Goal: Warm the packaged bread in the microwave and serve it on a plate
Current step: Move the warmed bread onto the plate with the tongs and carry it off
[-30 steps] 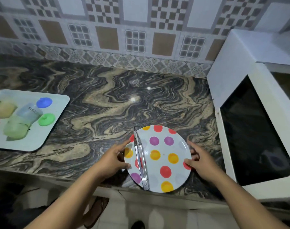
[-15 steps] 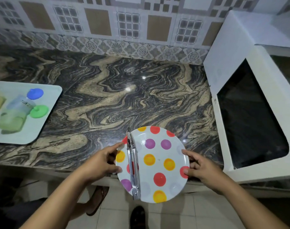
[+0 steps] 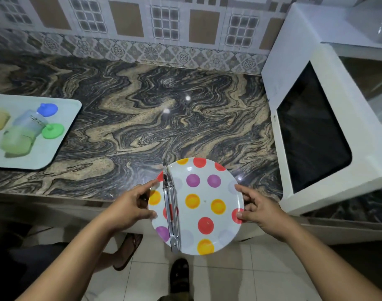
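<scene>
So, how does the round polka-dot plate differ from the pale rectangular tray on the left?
The round white plate with coloured dots is gripped at its edges by the left hand and right hand, partly past the counter edge; the pale rectangular tray lies flat on the marbled counter, untouched. The plate carries metal tongs; the tray carries translucent containers and loose lids. Both hold something.

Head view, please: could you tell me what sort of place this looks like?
Most likely a home kitchen: a marbled stone countertop runs along a patterned tile backsplash, a white microwave stands at the right, and both hands hold a polka-dot plate with metal tongs on it.
</scene>
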